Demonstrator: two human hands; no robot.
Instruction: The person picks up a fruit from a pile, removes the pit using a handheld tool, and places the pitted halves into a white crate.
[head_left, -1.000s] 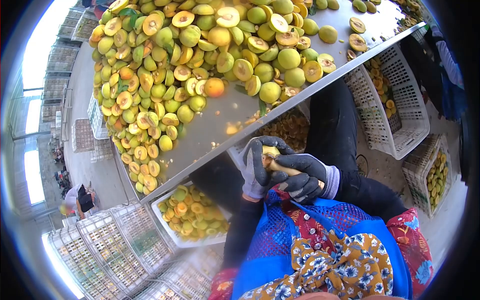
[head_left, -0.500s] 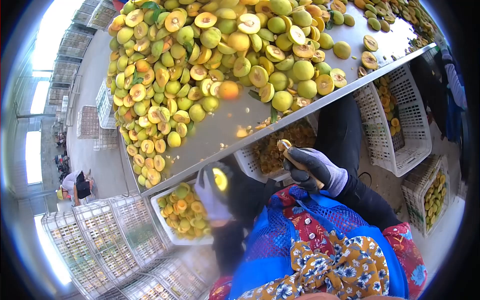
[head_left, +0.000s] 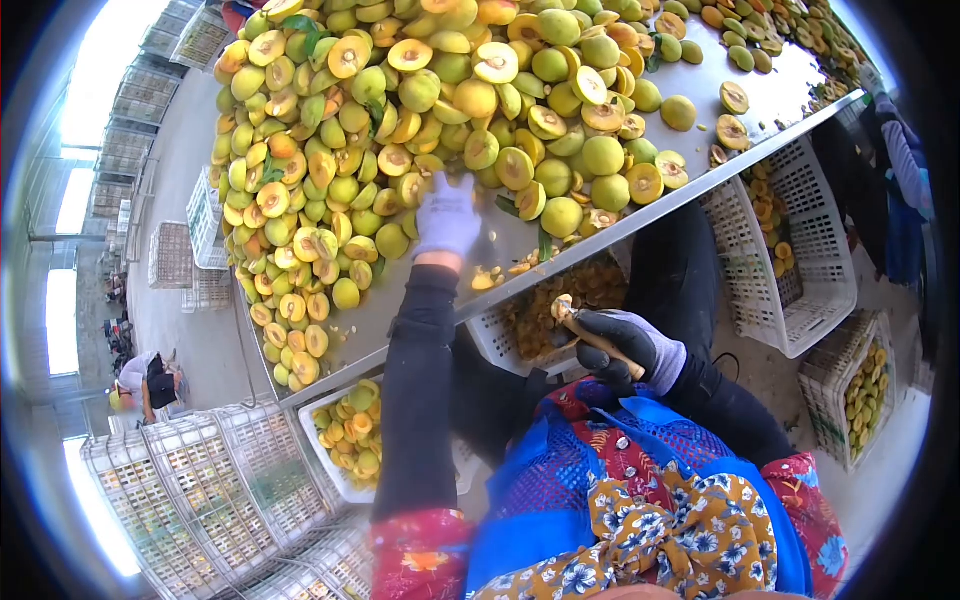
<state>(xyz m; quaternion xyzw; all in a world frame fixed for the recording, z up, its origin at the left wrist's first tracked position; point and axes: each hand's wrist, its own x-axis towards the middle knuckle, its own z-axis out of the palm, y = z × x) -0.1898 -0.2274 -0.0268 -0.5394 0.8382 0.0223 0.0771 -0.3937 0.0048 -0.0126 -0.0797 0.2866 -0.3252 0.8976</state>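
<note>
My left hand [head_left: 449,215], in a pale lilac glove, reaches onto the metal table [head_left: 425,285]. Its fingers are apart at the lower edge of a big heap of halved yellow-green apricots [head_left: 395,160], and they cover the spot below them. Close to my body, over the table's near edge, my right hand [head_left: 632,348] wears a lilac glove with dark fingers. It is closed around the wooden handle of a pitting tool [head_left: 615,345], whose pale tip points up and left. Loose pits and scraps [head_left: 487,277] lie on the metal right of my left hand.
Below the table edge stand a white crate of apricot halves [head_left: 312,412] and a crate of brownish scraps [head_left: 528,325]. More crates [head_left: 835,290] stand at right, and stacked crates [head_left: 190,480] at lower left. A person [head_left: 150,385] bends over at far left; another person's sleeve [head_left: 905,165] shows at right.
My left hand has moved from above the crate of halves, where it had a yellow apricot half, up to the heap, now without that half. The right hand keeps the tool nearly in place.
</note>
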